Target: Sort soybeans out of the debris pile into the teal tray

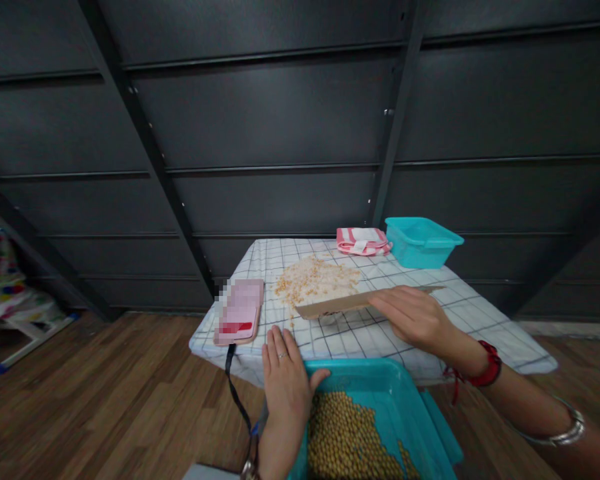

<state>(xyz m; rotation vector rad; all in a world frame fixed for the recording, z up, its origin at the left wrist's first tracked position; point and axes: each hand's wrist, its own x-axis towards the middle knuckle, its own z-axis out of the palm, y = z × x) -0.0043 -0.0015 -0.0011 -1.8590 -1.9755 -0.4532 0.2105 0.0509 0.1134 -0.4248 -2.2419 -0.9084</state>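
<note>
My right hand (411, 319) is closed around a long strip of cardboard (337, 304), held on edge over the checked cloth. Just beyond the strip lies a spread-out pile of pale and yellow grains (317, 277). My left hand (286, 377) has its fingers stretched out toward the table's near edge, the thumb over the rim of a teal tub (397, 380); it grasps nothing I can see. Small round tan beans (347, 433) fill the tub's left part, below the table edge.
On the checked tablecloth (380, 337), a phone in a pink case (240, 310) lies at left with a black strap. At the back right are a folded red-and-white cloth (363, 241) and a turquoise basin (423, 243). A dark panelled wall (280, 113) rises behind.
</note>
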